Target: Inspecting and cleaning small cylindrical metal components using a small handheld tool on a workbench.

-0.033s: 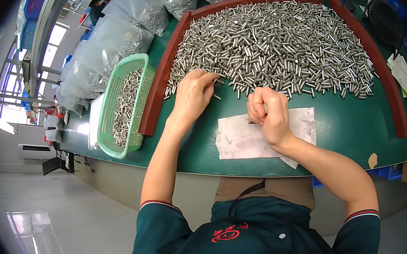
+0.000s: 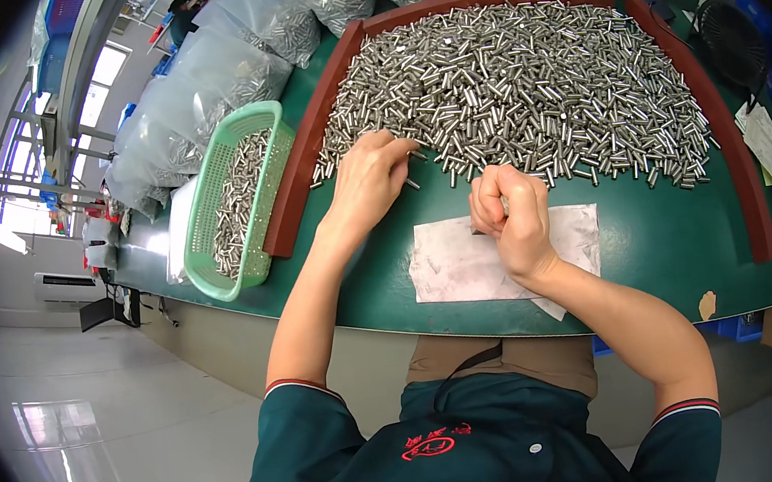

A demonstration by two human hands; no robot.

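- Pins of silvery metal, short and cylindrical, lie in a broad, dense heap just beyond the left hand and the right hand, both bare.
- Left hand: back upward, fingers partly bent, tips at the heap's near left edge. A loose pin lies just beside the fingers, toward the wearer; whether the fingertips pinch any pin, I cannot tell.
- Right hand: curled into a fist, thumb pressed against the bent fingers, close to the heap's near edge. Its inside is hidden — I cannot tell whether it holds any pins.
- Below the right fist, and reaching out to both sides of it, is a smudged white cloth, on the green tabletop.
- Left of the left hand stands a light-green mesh basket, partly filled with similar pins.
- Between that basket and the left hand runs one side of a red-brown border, which frames the heap on its left, far and right sides.
- Farther off, beyond the left hand — clear plastic bags of metal pieces.
- Well to the right of the right hand, past the border: a black fan.
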